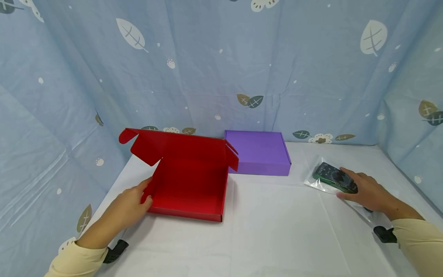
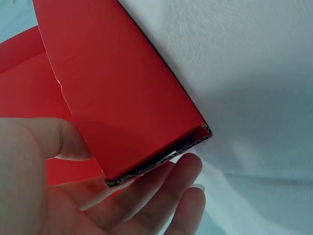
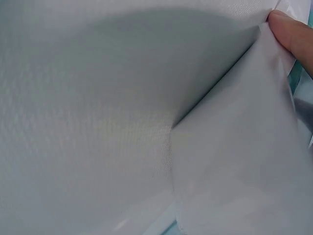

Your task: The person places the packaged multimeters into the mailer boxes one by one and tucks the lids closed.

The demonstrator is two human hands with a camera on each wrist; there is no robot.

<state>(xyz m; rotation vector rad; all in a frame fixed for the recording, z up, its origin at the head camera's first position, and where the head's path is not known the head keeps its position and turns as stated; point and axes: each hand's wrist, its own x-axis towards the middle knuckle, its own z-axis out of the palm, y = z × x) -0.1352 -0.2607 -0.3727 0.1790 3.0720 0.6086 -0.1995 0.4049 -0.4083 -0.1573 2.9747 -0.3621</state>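
Observation:
An open red cardboard box [image 1: 190, 184] sits left of the middle of the table, its lid raised at the back. My left hand [image 1: 129, 204] grips the box's left wall near the front corner. In the left wrist view, the thumb [image 2: 73, 142] lies on one side of that wall, with the other fingers at its cut edge. On the right, my right hand [image 1: 372, 192] holds a dark multimeter with green sides [image 1: 333, 177] inside a clear plastic bag [image 1: 313, 182]. The right wrist view shows the thumb [image 3: 291, 34] pinching the bag's edge; the multimeter's face is hidden there.
A closed purple box [image 1: 259, 154] lies behind the red one, against the blue patterned curtain [image 1: 221, 69]. White cloth [image 1: 277, 231] covers the table, and curtain hangs along the left and right sides too.

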